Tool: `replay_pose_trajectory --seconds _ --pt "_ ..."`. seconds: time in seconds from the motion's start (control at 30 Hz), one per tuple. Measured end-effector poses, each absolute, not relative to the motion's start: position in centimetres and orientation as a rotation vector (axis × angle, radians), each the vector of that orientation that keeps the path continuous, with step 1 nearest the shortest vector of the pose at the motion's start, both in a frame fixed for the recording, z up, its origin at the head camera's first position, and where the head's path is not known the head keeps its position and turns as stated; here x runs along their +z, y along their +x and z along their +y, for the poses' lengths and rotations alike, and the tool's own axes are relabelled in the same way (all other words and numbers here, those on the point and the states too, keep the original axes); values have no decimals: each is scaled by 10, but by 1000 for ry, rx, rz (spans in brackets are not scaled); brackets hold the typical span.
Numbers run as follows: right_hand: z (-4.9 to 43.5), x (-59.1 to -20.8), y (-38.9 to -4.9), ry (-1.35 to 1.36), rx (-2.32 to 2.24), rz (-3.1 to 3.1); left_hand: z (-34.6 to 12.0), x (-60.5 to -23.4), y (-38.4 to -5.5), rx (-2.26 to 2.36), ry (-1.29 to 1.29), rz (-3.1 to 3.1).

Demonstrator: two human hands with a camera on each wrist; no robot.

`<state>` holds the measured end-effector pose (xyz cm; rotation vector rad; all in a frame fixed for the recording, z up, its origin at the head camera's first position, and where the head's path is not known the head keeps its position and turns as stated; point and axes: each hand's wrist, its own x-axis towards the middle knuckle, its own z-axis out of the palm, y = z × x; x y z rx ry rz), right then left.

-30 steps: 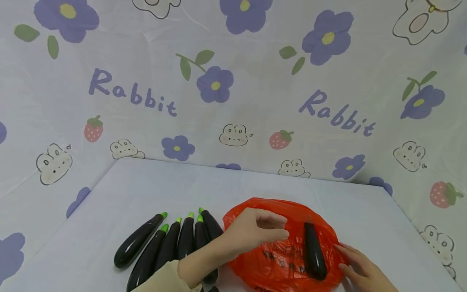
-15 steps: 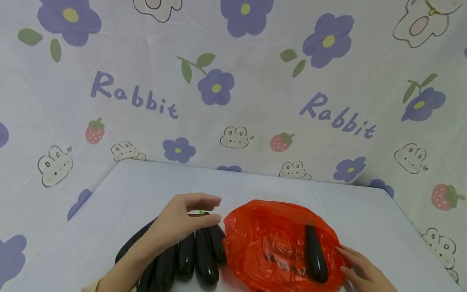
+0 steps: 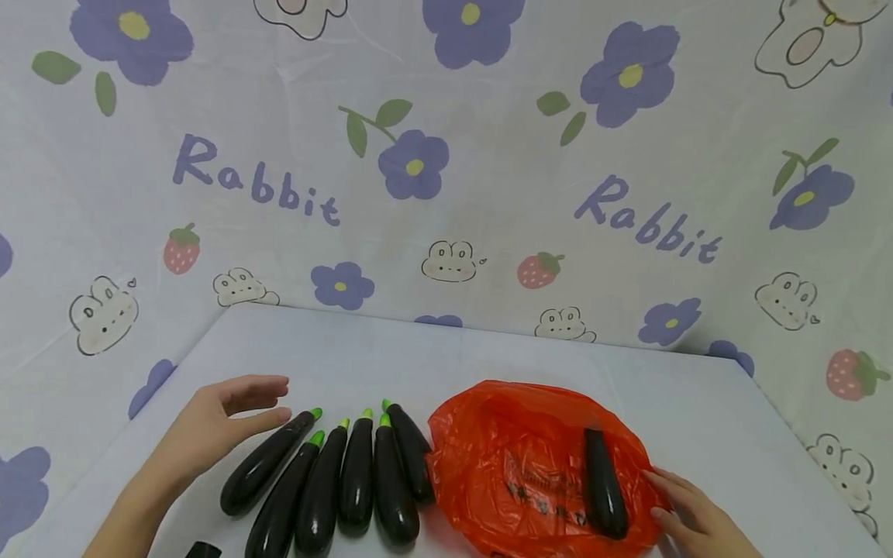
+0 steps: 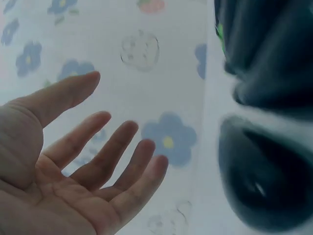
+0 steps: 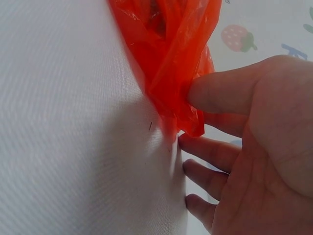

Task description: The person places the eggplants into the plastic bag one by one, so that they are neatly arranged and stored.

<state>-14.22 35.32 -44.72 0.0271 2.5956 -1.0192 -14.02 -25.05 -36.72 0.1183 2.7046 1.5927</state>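
My left hand is raised over the table's left side, fingers loosely extended and holding nothing. Just right of and below its fingertips lies the leftmost eggplant, dark and glossy with a green stem. In the left wrist view the thumb and spread fingers stand apart, an eggplant's rounded end blurred beside them. My right hand pinches the right edge of a red plastic bag between thumb and fingers. One eggplant lies within the bag's spread film, its stem end hidden.
Several more eggplants lie side by side between the left hand and the bag, stems pointing away. A small black object shows at the bottom edge. The white table ends at a printed cloth backdrop.
My left hand has swung left from over the bag, across the row of eggplants, to the row's left end. My right hand stays at the bag's edge, and the eggplant in the bag has not moved.
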Motion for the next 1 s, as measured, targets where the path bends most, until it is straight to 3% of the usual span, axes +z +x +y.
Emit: replay_pose_trajectory --seconds 0.5,1.0 --pt "352 -450 -140 89 -1098 2577 -293 -419 -145 1899 10 2355" --pt "352 -448 -140 79 -1074 2593 -304 -430 -144 1972 -56 2135"
